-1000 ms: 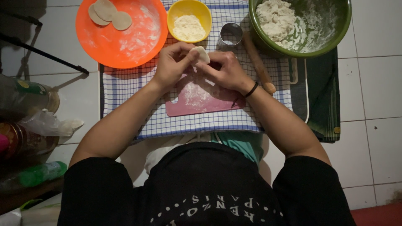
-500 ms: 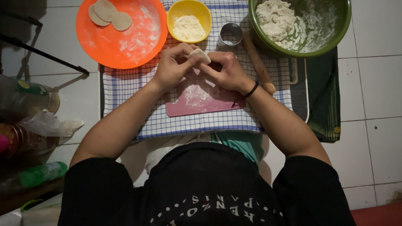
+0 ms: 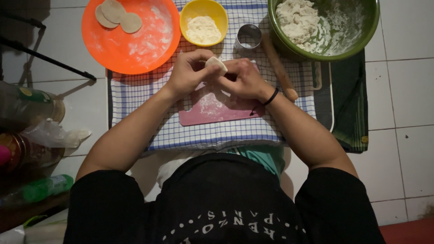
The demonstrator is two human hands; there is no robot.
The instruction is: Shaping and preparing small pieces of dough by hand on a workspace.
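A small folded piece of pale dough (image 3: 216,63) is pinched between both hands above a pink cutting board (image 3: 217,110). My left hand (image 3: 187,72) grips it from the left, and my right hand (image 3: 244,79), with a black band at the wrist, grips it from the right. The board is dusted with flour and lies on a blue-checked cloth (image 3: 135,97).
An orange plate (image 3: 135,40) with flat dough rounds (image 3: 118,13) sits at the far left. A yellow bowl of flour (image 3: 203,20), a metal ring cutter (image 3: 248,36), a wooden rolling pin (image 3: 278,68) and a green bowl of dough (image 3: 357,34) stand behind. Jars and bottles (image 3: 27,131) crowd the left edge.
Both hands have stayed over the board on the same dough piece; only the fingers have shifted slightly along its edge.
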